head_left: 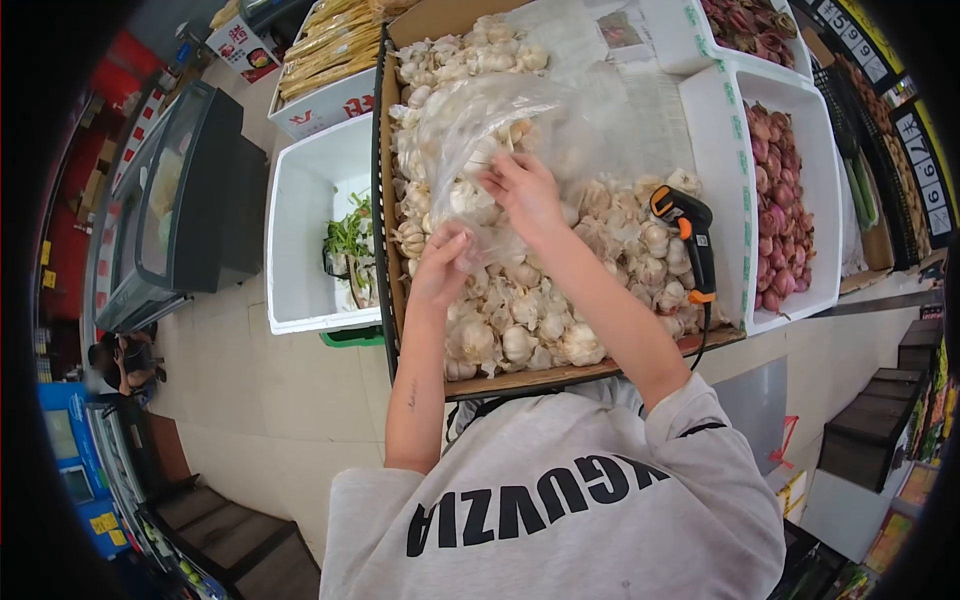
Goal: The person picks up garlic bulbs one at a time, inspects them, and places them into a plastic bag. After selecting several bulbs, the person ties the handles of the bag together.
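A clear plastic bag (470,118) spreads over a bin of garlic bulbs (520,343), and pale bulbs show through its film. My left hand (440,262) is closed on the bag's near lower edge, thumb pressed to the fingers. Bent fingers of my right hand (524,195) pinch the film at the bag's right side, over the bulbs. Whether a bulb is also between those fingertips is hard to see. To the right, a black and orange handheld barcode scanner (690,240) lies on the garlic, its cable running over the bin's front edge.
Right of the garlic stands a white foam box (745,200) of red shallots (778,215). On the left, another white foam box (325,190) holds green leafy scraps (352,240). Dried yellow sticks in packs (325,55) lie behind it. A person (125,360) is far left.
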Demonstrator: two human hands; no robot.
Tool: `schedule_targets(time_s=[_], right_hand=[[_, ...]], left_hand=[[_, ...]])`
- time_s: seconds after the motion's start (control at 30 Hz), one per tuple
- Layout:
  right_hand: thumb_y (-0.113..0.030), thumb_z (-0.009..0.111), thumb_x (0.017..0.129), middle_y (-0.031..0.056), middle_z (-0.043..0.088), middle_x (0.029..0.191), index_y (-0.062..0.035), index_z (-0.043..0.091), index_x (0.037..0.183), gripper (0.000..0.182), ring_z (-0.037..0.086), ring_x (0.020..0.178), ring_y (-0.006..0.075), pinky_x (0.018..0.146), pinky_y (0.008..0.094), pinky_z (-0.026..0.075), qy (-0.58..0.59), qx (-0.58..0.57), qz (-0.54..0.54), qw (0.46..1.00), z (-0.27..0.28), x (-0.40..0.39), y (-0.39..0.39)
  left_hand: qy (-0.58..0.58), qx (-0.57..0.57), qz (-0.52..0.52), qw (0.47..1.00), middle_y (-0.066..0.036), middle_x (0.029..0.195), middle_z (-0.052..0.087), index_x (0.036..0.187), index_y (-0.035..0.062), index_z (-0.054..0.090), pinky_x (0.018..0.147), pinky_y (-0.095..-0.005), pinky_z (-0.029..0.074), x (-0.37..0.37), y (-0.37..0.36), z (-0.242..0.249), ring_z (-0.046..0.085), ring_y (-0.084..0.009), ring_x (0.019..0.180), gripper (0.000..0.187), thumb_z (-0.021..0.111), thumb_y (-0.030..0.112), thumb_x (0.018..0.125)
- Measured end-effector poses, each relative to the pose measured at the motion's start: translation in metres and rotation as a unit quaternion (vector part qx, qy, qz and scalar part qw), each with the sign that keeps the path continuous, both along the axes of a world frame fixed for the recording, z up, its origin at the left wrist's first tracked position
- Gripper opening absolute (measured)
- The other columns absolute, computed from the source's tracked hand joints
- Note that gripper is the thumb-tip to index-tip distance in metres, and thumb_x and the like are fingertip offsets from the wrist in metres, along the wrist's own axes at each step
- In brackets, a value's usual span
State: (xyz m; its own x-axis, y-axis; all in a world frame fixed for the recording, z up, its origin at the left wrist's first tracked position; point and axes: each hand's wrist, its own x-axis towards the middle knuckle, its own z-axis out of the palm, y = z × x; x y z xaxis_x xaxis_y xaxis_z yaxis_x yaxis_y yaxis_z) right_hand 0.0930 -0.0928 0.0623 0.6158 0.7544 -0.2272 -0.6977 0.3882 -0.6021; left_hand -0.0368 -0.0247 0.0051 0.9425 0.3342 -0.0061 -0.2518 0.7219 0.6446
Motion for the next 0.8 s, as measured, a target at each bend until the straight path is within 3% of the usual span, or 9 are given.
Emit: schedule_targets(time_s=[0.03, 0.13, 0.23, 0.37, 0.6, 0.67, 0.7, 0.77, 0.8], right_hand=[[-0.012, 0.050, 0.077, 0.0056, 0.051, 0.077, 0.0002, 0.045, 0.090, 0.018, 0.052, 0.073, 0.0137, 0.064, 0.0231, 0.043, -0.053, 0.004, -0.021, 0.998, 0.002, -0.003, 0.003], [-0.014, 0.054, 0.073, 0.0056, 0.051, 0.083, -0.0004, 0.045, 0.094, 0.026, 0.052, 0.075, 0.0147, 0.065, 0.0228, 0.041, -0.181, -0.060, -0.027, 0.981, -0.002, -0.016, 0.004], [-0.015, 0.055, 0.072, 0.0047, 0.052, 0.085, -0.0013, 0.046, 0.098, 0.031, 0.052, 0.075, 0.0131, 0.066, 0.0237, 0.041, -0.227, -0.085, 0.074, 0.967, 0.005, -0.008, -0.012], [-0.016, 0.050, 0.076, 0.0079, 0.054, 0.085, -0.0003, 0.048, 0.097, 0.027, 0.053, 0.075, 0.0141, 0.067, 0.0225, 0.042, -0.249, -0.133, 0.101, 0.954, 0.023, 0.011, -0.050], [-0.015, 0.052, 0.074, 0.0056, 0.057, 0.072, 0.0010, 0.055, 0.086, 0.020, 0.053, 0.066, 0.0081, 0.058, 0.0194, 0.042, -0.327, -0.224, -0.143, 0.907, 0.032, 0.063, -0.154], [-0.018, 0.055, 0.072, 0.0079, 0.057, 0.070, 0.0023, 0.054, 0.084, 0.024, 0.055, 0.068, 0.0139, 0.062, 0.0229, 0.043, -0.434, -0.445, -0.187, 0.761, 0.023, 0.066, -0.173], [-0.018, 0.055, 0.072, 0.0079, 0.057, 0.070, 0.0023, 0.054, 0.084, 0.024, 0.055, 0.068, 0.0139, 0.062, 0.0229, 0.043, -0.432, -0.448, -0.188, 0.760, 0.016, 0.063, -0.178], [-0.019, 0.057, 0.068, 0.0135, 0.056, 0.081, 0.0016, 0.051, 0.090, 0.031, 0.055, 0.076, 0.0243, 0.067, 0.0292, 0.043, -0.491, -0.538, -0.131, 0.672, -0.002, 0.058, -0.184], [-0.019, 0.057, 0.068, 0.0135, 0.056, 0.081, 0.0016, 0.051, 0.090, 0.031, 0.055, 0.076, 0.0243, 0.067, 0.0292, 0.043, -0.488, -0.541, -0.131, 0.672, -0.016, 0.057, -0.186]], left_hand=[[0.010, -0.011, 0.018, 1.000, 0.000, 0.066, 0.049, 0.075, 0.0063, 0.050, 0.055, -0.0208, 0.036, 0.000, -0.003, 0.001, 0.043, -0.0071, 0.058, 0.006, 0.054, 0.008, 0.072], [0.046, -0.007, 0.059, 0.997, 0.000, 0.067, 0.049, 0.075, 0.0062, 0.050, 0.057, -0.0217, 0.037, 0.001, -0.009, 0.006, 0.045, -0.0080, 0.060, 0.005, 0.053, 0.008, 0.072], [0.051, -0.004, 0.058, 0.997, 0.000, 0.068, 0.050, 0.075, 0.0062, 0.050, 0.059, -0.0227, 0.038, 0.002, -0.012, 0.007, 0.046, -0.0086, 0.062, 0.005, 0.053, 0.008, 0.072], [0.029, -0.001, 0.026, 0.999, 0.001, 0.064, 0.049, 0.075, 0.0068, 0.050, 0.058, -0.0220, 0.037, 0.004, -0.012, 0.004, 0.045, -0.0078, 0.058, 0.004, 0.053, 0.008, 0.072], [0.013, -0.026, -0.003, 1.000, 0.002, 0.057, 0.044, 0.076, 0.0067, 0.050, 0.053, -0.0200, 0.033, 0.006, -0.013, 0.001, 0.038, -0.0055, 0.050, 0.002, 0.051, 0.008, 0.074], [-0.021, -0.043, -0.042, 0.998, 0.002, 0.059, 0.045, 0.078, 0.0066, 0.049, 0.055, -0.0205, 0.033, 0.008, -0.014, 0.003, 0.038, -0.0053, 0.050, 0.005, 0.051, 0.008, 0.074], [-0.020, -0.045, -0.045, 0.998, 0.002, 0.059, 0.045, 0.078, 0.0066, 0.049, 0.055, -0.0205, 0.033, 0.008, -0.018, 0.007, 0.038, -0.0053, 0.050, 0.005, 0.051, 0.008, 0.074], [0.033, -0.039, 0.019, 0.999, 0.002, 0.060, 0.045, 0.081, 0.0064, 0.049, 0.058, -0.0222, 0.034, 0.009, -0.025, 0.013, 0.040, -0.0060, 0.053, 0.008, 0.051, 0.008, 0.073], [0.036, -0.041, 0.016, 0.998, 0.002, 0.060, 0.045, 0.081, 0.0064, 0.049, 0.058, -0.0222, 0.034, 0.009, -0.025, 0.012, 0.040, -0.0060, 0.053, 0.008, 0.051, 0.008, 0.073]])
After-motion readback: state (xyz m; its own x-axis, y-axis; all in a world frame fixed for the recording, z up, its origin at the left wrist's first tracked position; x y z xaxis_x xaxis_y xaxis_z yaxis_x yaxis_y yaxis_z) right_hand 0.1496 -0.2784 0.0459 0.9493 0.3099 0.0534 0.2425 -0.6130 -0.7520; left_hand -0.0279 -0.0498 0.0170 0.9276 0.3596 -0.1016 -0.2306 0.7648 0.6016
